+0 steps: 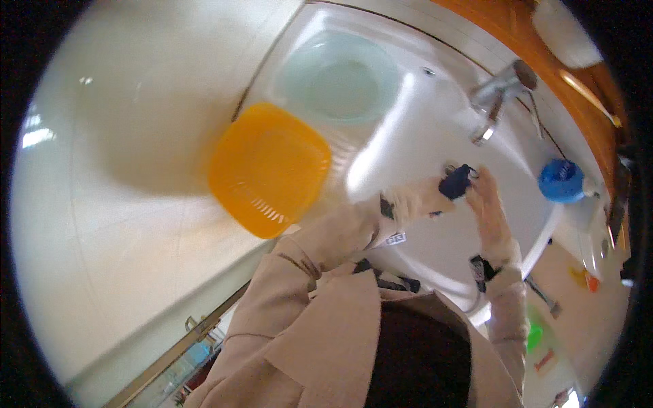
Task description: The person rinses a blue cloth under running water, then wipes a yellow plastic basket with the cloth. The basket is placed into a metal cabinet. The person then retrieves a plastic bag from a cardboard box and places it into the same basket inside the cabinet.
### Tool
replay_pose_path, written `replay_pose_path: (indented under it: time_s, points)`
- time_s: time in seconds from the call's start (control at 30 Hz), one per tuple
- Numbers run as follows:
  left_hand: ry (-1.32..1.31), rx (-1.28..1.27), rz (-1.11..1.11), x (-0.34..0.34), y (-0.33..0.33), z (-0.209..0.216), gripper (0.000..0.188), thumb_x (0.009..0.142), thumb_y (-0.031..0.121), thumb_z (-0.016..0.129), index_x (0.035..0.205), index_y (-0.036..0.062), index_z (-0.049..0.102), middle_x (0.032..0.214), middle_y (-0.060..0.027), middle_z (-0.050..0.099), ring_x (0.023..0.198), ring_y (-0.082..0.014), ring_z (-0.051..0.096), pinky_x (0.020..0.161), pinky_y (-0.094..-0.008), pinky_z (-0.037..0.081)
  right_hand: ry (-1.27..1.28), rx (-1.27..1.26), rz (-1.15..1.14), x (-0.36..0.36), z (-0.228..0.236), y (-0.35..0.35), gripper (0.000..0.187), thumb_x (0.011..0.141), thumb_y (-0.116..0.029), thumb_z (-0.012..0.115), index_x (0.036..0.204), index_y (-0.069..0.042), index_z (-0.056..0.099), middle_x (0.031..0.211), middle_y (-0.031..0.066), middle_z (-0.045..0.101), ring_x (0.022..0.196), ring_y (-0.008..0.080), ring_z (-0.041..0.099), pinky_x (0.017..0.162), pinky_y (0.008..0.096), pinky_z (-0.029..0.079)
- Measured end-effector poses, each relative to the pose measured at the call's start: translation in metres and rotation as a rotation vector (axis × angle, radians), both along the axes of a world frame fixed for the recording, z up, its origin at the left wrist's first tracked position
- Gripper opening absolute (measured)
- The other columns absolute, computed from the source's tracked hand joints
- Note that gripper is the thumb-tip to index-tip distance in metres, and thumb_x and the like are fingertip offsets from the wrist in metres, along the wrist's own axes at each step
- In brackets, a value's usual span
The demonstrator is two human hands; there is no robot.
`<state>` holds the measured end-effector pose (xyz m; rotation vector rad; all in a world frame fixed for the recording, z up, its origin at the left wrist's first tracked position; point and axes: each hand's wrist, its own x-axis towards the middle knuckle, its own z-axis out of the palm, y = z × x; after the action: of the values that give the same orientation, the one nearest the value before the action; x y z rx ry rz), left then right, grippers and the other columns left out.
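Note:
Over the white sink [408,143], both of my hands meet at a small, crumpled dark blue item [456,181] that looks like cloth; its exact kind is blurred. My left hand [425,197] reaches in from the left with its fingers closed on the item's near-left side. On the other side, my right hand [486,204] pinches it with bent fingers. A metal faucet [486,112] stands just beyond the hands, and its spout points down into the basin. The drain is partly hidden behind the item.
An orange plastic basket [269,166] rests left of the sink, partly on its ribbed edge. Behind it sits a pale translucent basin [340,78]. A blue bottle [561,180] is on the sink's right rim. Along the far side runs a wooden ledge [490,24].

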<state>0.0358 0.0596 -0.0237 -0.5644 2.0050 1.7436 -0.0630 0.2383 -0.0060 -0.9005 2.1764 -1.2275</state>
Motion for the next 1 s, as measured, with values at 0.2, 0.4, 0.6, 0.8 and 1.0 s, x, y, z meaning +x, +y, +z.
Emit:
replay_pose_path:
  time_s: [0.2, 0.4, 0.6, 0.8, 1.0]
  points:
    - [-0.380, 1.132, 0.026, 0.014, -0.002, 0.036, 0.022, 0.091, 0.023, 0.067, 0.091, 0.0014, 0.065, 0.082, -0.0085, 0.067, 0.058, -0.0128, 0.058, 0.049, -0.0240, 0.047, 0.853, -0.070, 0.348, -0.007, 0.028, -0.008, 0.072, 0.076, -0.024, 0.079, 0.138, -0.008, 0.047, 0.144, 0.0246, 0.042, 0.125, 0.0415, 0.051, 0.107, 0.0520, 0.042]
    - [-0.348, 1.164, -0.304, 0.009, -0.004, 0.040, 0.021, 0.086, 0.019, 0.075, 0.074, 0.0065, 0.063, 0.066, -0.0034, 0.062, 0.048, -0.0082, 0.051, 0.039, -0.0201, 0.034, 0.959, -0.023, 0.535, -0.004, 0.044, -0.011, 0.037, 0.075, -0.013, 0.069, 0.111, -0.010, 0.064, 0.097, 0.0070, 0.060, 0.079, 0.0268, 0.061, 0.068, 0.0445, 0.051]
    - [-0.017, 0.099, -0.489, -0.006, 0.002, 0.025, 0.022, 0.082, 0.028, 0.076, 0.076, 0.0107, 0.065, 0.067, -0.0042, 0.063, 0.056, -0.0137, 0.059, 0.049, -0.0277, 0.045, 0.838, 0.479, 0.544, 0.000, 0.041, -0.014, 0.027, 0.078, -0.014, 0.069, 0.104, -0.011, 0.065, 0.076, 0.0068, 0.065, 0.070, 0.0317, 0.066, 0.062, 0.0427, 0.053]
    - [-0.030, -0.349, -0.333, -0.007, 0.023, -0.016, 0.023, 0.084, 0.028, 0.074, 0.084, 0.0068, 0.063, 0.072, -0.0064, 0.065, 0.063, -0.0158, 0.062, 0.054, -0.0300, 0.048, 0.441, 0.662, 0.473, 0.010, 0.000, -0.029, 0.017, 0.086, -0.016, 0.063, 0.101, -0.009, 0.067, 0.094, 0.0161, 0.070, 0.092, 0.0353, 0.069, 0.076, 0.0474, 0.055]
    - [-0.082, -0.478, -0.217, 0.000, 0.028, -0.028, 0.027, 0.086, 0.027, 0.072, 0.092, 0.0028, 0.062, 0.077, -0.0085, 0.066, 0.071, -0.0179, 0.064, 0.059, -0.0322, 0.051, 0.069, 0.952, 0.545, 0.006, -0.051, -0.039, 0.026, 0.085, -0.021, 0.070, 0.109, -0.010, 0.068, 0.109, 0.0167, 0.070, 0.102, 0.0378, 0.067, 0.090, 0.0446, 0.053]
